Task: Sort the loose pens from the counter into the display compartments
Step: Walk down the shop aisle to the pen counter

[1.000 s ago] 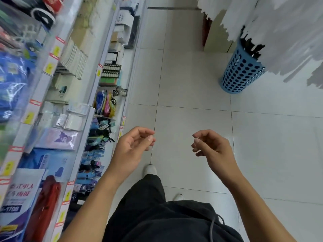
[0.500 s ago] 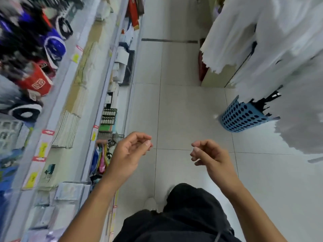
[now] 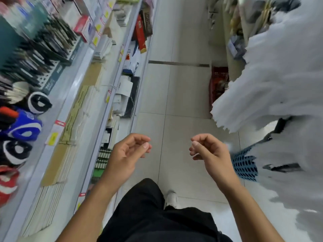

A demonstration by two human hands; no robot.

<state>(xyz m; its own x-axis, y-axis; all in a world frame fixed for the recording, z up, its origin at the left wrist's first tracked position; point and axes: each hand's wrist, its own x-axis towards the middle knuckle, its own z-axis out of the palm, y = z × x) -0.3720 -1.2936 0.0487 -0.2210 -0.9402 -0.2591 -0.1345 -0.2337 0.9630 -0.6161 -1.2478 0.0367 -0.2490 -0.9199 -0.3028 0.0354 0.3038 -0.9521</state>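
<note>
Walking the aisle, the left hand (image 3: pixel 128 154) and right hand (image 3: pixel 209 152) hang loosely curled, holding nothing; pens stand blurred in the shelf display (image 3: pixel 40 49), so reaching the loose ones comes next.

Looking down on a pen display (image 3: pixel 52 75) at the upper left, sitting on a shelf (image 3: pixel 73 95) and facing the aisle. Showing a dark teal front face punched with rows of small pale holes and carrying white lettering too blurred for reading. Holding many pens (image 3: pixel 40 48) packed tightly in slanting rows, mostly black and dark grey barrels with a few pale ones among them, all leaning the same way. Smearing heavily with motion blur, leaving the dividers between compartments and any single pen impossible to tell apart.
</note>
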